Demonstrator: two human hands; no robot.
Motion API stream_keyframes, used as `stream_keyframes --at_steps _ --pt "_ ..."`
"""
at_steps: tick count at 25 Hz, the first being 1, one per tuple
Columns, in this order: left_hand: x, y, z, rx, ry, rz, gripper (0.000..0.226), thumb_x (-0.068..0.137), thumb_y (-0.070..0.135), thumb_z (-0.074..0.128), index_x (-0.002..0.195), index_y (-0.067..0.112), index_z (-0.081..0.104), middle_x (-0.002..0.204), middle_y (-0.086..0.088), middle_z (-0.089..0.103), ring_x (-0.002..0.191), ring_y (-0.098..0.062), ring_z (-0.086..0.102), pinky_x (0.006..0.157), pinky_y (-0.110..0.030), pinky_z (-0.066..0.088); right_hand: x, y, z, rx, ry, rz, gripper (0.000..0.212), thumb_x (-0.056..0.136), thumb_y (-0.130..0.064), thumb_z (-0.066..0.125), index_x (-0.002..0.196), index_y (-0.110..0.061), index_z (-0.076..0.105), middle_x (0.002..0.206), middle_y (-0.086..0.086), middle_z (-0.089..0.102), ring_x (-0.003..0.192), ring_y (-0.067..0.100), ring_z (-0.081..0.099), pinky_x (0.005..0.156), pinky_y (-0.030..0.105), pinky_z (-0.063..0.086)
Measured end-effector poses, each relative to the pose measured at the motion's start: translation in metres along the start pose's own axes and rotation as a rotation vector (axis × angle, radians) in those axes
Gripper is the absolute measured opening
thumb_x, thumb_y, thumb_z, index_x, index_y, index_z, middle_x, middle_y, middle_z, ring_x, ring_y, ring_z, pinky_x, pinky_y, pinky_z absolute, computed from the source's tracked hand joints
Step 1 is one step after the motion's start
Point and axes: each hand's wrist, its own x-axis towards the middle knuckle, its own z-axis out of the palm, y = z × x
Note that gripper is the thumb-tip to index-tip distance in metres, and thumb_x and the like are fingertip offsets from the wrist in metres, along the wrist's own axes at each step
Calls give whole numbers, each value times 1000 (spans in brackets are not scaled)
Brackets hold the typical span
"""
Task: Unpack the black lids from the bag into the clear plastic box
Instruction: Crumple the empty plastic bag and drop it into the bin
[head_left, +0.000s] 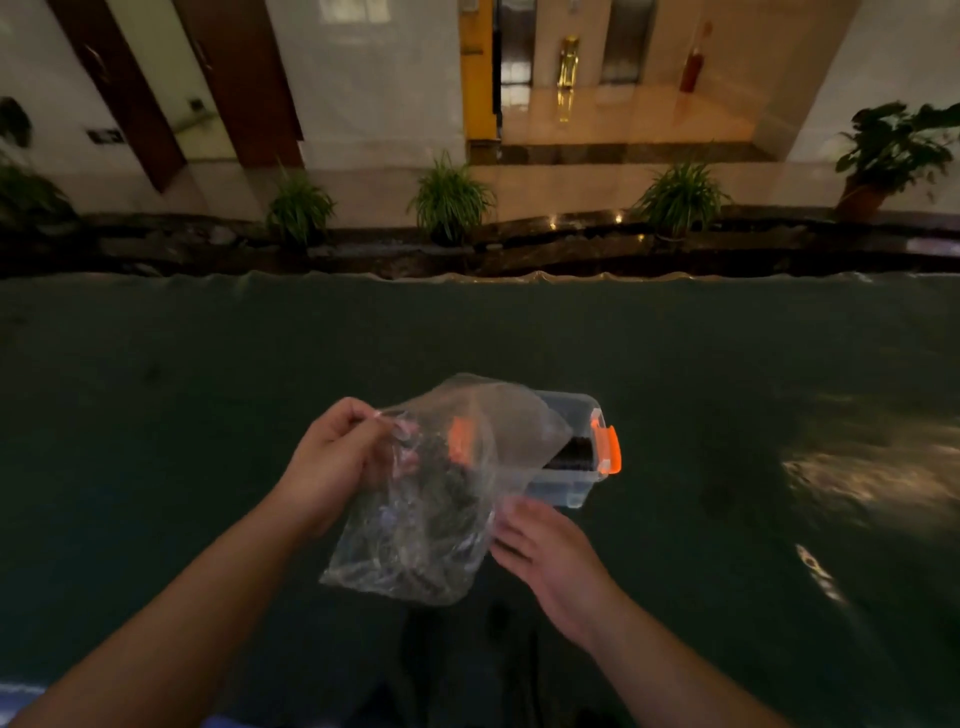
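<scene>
A clear plastic bag (441, 499) hangs above the dark table, with dark shapes dimly visible through its crumpled lower part. My left hand (340, 457) pinches the bag's upper left edge. My right hand (545, 551) is at the bag's lower right edge with its fingers spread, touching the plastic. Behind the bag stands the clear plastic box (576, 483) with orange latches (608, 449); the bag hides its left half. A row of black lids (576, 451) shows inside the box at its right end.
The dark green table (208, 389) stretches wide on both sides. Its far edge (519, 275) meets a dark ledge holding several potted plants (451, 200). A bright reflection lies on the table at the right (862, 478).
</scene>
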Motion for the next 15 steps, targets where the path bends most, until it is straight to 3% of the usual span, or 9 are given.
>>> stream_keyframes --at_steps 2,4,6,8,11,13,15 --pt "-8 14 -12 -14 31 12 21 87 12 71 102 19 58 75 -12 75 53 -18 68 50 -31 54 5 -31 13 -2 -29 -92 25 93 -21 70 115 -8 69 115 14 74 108 31 71 93 45 56" --pt "-13 25 -25 19 48 36 35 91 9 68 119 26 55 90 -14 78 70 -24 75 56 -32 58 8 -56 24 -36 20 -138 24 92 -11 71 114 -7 63 106 15 76 99 33 74 83 44 61" --pt "-17 37 -36 52 58 84 31 92 6 66 115 27 66 97 -12 78 83 -23 76 63 -29 60 8 -80 33 -128 23 -217 16 94 -8 69 105 -7 58 96 13 77 90 30 76 75 42 62" --pt "-20 50 -48 142 49 112 24 88 8 71 105 25 76 100 -6 78 90 -19 75 70 -23 60 4 -106 40 -264 -43 -278 4 97 -7 64 99 -10 66 94 9 77 86 24 76 71 35 61" --pt "-24 73 -59 359 -11 164 49 69 20 88 113 31 71 95 6 79 90 -9 74 74 -13 55 -6 -141 56 -500 -170 -309 33 90 -3 72 117 -23 71 106 2 77 96 17 75 78 31 61" --pt "-26 88 -61 531 59 241 62 63 21 93 116 38 65 85 10 78 82 -2 72 71 -7 51 -10 -158 66 -712 -162 -394 51 83 -2 79 127 -24 66 105 -1 75 94 8 73 77 23 58" --pt "-26 101 -63 709 150 341 59 64 25 93 113 42 65 79 12 75 80 6 68 66 -7 51 -12 -174 75 -953 -73 -553 45 83 -10 81 123 -28 68 91 -9 71 84 -2 68 70 16 53"
